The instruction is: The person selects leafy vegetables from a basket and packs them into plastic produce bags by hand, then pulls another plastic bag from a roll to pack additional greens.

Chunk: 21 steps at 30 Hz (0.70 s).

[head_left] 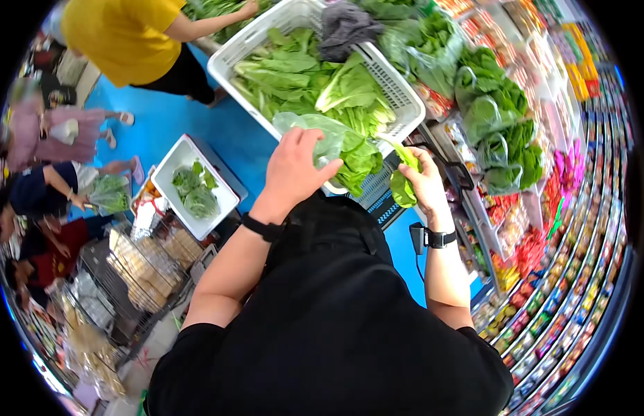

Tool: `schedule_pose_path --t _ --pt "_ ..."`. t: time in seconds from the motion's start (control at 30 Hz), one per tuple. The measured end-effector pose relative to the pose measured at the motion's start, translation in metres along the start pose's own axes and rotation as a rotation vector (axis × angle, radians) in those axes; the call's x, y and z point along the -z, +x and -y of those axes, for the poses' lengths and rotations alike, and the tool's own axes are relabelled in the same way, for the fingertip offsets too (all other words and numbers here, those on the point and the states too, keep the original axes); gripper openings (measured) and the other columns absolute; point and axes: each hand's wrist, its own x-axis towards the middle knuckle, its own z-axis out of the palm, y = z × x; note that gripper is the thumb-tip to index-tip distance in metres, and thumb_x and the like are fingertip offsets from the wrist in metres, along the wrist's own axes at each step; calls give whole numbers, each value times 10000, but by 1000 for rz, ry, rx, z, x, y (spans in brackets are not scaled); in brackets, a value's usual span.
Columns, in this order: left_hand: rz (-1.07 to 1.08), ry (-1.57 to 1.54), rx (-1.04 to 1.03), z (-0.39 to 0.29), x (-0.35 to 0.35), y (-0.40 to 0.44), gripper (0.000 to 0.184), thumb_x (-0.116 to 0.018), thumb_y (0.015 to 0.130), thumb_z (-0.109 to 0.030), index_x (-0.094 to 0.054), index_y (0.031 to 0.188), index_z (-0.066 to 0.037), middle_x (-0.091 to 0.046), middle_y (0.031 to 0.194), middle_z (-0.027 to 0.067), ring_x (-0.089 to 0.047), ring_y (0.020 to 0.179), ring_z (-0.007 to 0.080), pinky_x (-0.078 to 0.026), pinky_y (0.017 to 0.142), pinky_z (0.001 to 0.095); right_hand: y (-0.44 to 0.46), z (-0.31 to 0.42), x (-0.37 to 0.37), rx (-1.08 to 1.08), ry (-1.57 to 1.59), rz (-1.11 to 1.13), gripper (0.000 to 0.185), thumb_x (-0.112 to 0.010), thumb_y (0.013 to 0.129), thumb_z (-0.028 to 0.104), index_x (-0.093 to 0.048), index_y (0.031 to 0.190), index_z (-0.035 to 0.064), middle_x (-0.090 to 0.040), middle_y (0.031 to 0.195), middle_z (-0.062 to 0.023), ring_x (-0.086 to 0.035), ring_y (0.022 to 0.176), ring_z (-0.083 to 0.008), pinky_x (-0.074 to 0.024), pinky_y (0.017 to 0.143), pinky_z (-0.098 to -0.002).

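My left hand (292,166) is closed on the edge of a clear plastic bag (327,132), its thumb pointing toward the greens. Leafy lettuce (359,163) shows at the bag's right side, close in front of my body. Between the fingers and thumb of my right hand (426,179) is a single loose green leaf (404,186), hanging beside the bagged lettuce. Just beyond both hands, a white plastic crate (221,64) holds many loose heads of leafy greens (287,73). A dark crumpled cloth (348,31) lies over the crate's far rim.
Bagged greens (499,104) line the shelf at right, near packaged goods. A white bin (221,208) with bagged greens stands at left. A person in a yellow shirt (121,38) reaches into greens at the far left. Other people and a wire cart (138,291) are further left.
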Motion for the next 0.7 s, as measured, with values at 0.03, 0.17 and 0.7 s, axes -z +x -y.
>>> schedule_pose_path --t 0.03,0.17,0.7 --pt "52 179 -37 -1 -14 3 497 -838 874 -251 -662 1300 -65 -692 982 143 -699 892 342 -583 848 439 -6 -2 0 -18 21 -7 440 -772 965 60 -629 1381 36 -713 1190 -46 -662 1060 -138 -539 944 -291" --pt "293 327 147 17 -34 15 487 -727 929 -212 -608 1384 -86 -734 1084 218 -708 1015 421 -576 889 507 -27 -13 3 44 115 13 570 -729 955 18 -552 1496 -3 -686 1320 -103 -654 1217 -178 -511 1065 -314" --pt "30 -945 605 33 -34 18 344 -580 1080 -45 -523 1418 -39 -592 1167 63 -654 1007 141 -565 916 307 -8 23 -72 633 -263 220 396 -774 888 107 -724 1278 70 -637 1447 -184 -702 1192 -385 -594 995 -420"
